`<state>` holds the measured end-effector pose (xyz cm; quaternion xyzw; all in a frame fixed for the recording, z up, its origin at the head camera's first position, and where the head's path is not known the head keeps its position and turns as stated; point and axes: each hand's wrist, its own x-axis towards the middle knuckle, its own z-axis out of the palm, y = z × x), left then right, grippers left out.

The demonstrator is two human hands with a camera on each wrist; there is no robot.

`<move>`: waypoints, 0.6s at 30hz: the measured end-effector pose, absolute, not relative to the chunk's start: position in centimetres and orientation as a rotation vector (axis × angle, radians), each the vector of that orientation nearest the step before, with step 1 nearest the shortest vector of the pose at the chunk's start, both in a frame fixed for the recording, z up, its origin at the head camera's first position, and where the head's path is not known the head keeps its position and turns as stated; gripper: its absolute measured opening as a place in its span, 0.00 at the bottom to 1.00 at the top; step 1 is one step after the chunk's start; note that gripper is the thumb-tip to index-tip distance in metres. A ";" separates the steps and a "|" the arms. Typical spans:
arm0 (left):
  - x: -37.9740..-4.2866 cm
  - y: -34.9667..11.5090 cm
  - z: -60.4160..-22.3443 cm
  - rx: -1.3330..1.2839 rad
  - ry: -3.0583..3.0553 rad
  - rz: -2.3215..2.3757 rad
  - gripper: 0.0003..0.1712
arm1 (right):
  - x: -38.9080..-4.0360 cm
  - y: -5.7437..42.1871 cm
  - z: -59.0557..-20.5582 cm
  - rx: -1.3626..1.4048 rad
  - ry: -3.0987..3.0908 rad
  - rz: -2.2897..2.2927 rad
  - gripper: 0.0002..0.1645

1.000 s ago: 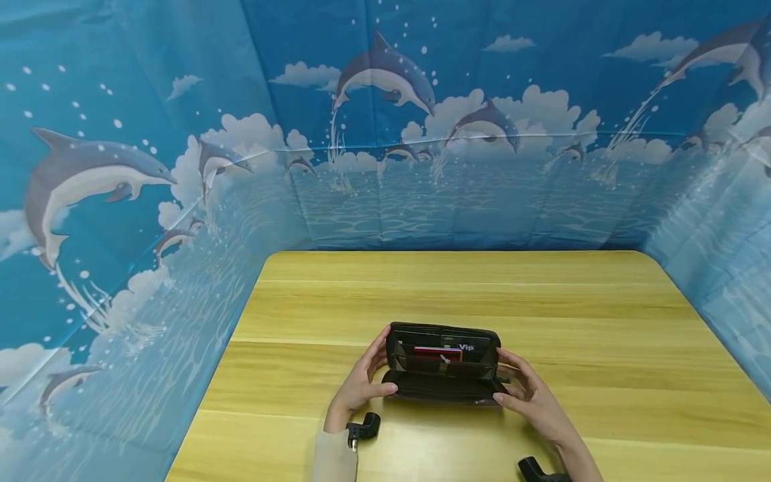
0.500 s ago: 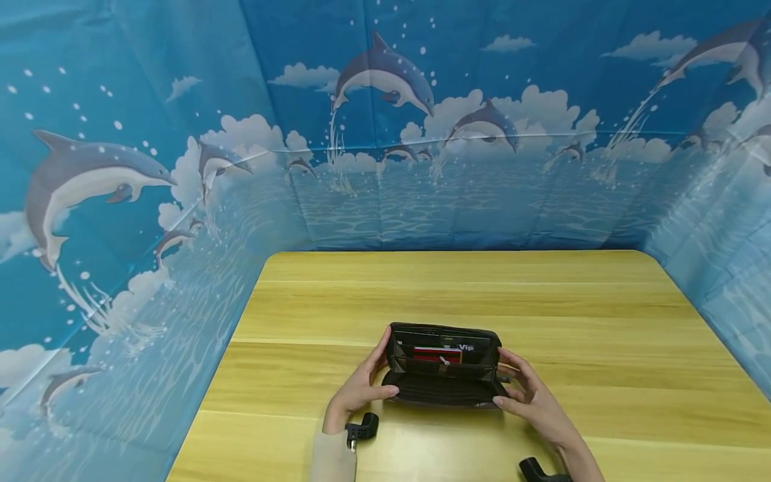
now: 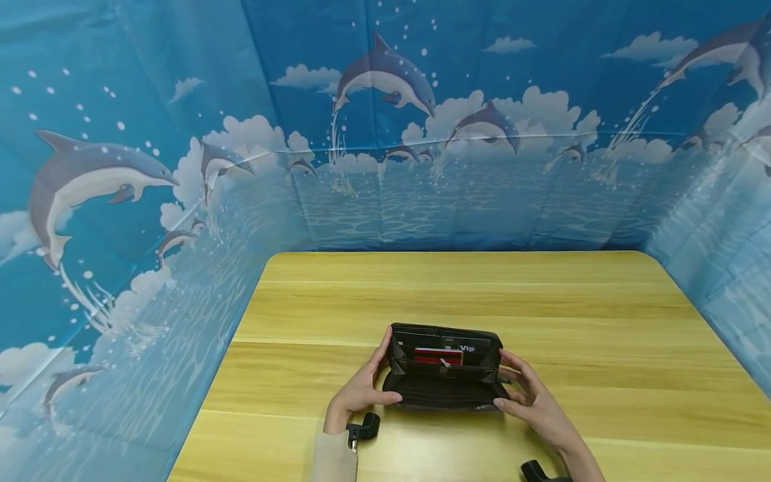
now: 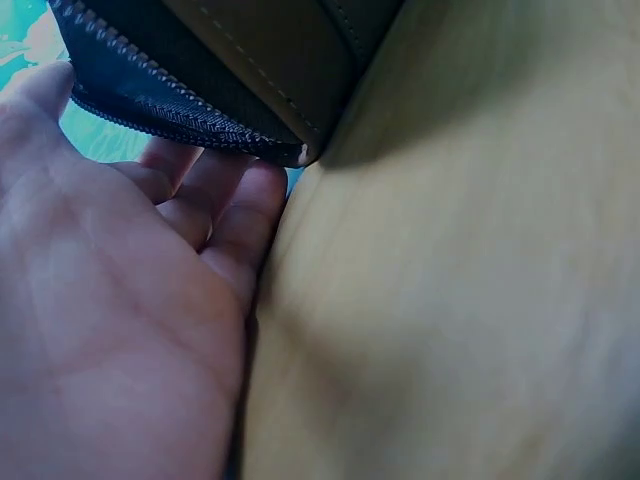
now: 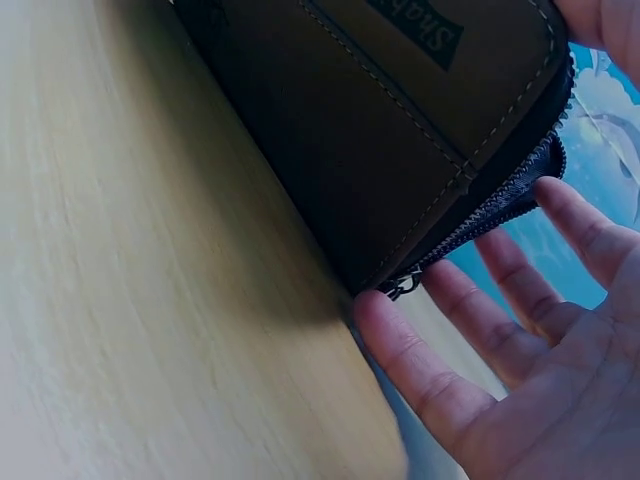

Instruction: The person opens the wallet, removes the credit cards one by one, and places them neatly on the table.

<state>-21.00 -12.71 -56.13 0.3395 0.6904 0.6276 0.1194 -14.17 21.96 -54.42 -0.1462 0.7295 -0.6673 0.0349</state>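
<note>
A dark zip-around wallet (image 3: 448, 390) is spread wide between my two hands, its inside facing me. A red card or slip (image 3: 429, 357) and a card lettered "Vip" (image 3: 467, 348) show in its pockets. My left hand (image 3: 357, 390) grips the left end, thumb over the lower flap and index finger along the upper one. At the other end my right hand (image 3: 535, 400) holds on, thumb at the lower corner. The right wrist view shows the brown stitched outside (image 5: 330, 160) and a zip pull (image 5: 402, 287) near the fingertips. Zip teeth (image 4: 150, 70) run close to my left fingers.
The wallet is over a light wooden table (image 3: 313, 301) with rounded far corners. A blue dolphin-print curtain (image 3: 385, 194) stands behind the table and along both sides. Black wrist-worn pieces (image 3: 364, 426) sit by each wrist.
The wallet's lower flap has tipped down slightly, so it gapes a little wider. My left thumb has shifted slightly right and down with it. My right hand has barely moved.
</note>
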 end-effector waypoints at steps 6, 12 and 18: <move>-21.1 -12.8 -56.3 1.008 2.028 1.830 0.66 | -14.1 22.1 -54.1 -0.375 2.302 -1.985 0.44; -20.7 -12.8 -55.3 1.026 2.010 1.838 0.65 | -14.3 22.8 -52.4 -0.379 2.492 -1.773 0.41; -20.2 -12.8 -53.7 0.992 1.995 1.847 0.64 | -16.2 22.7 -48.8 -0.543 2.762 -1.621 0.25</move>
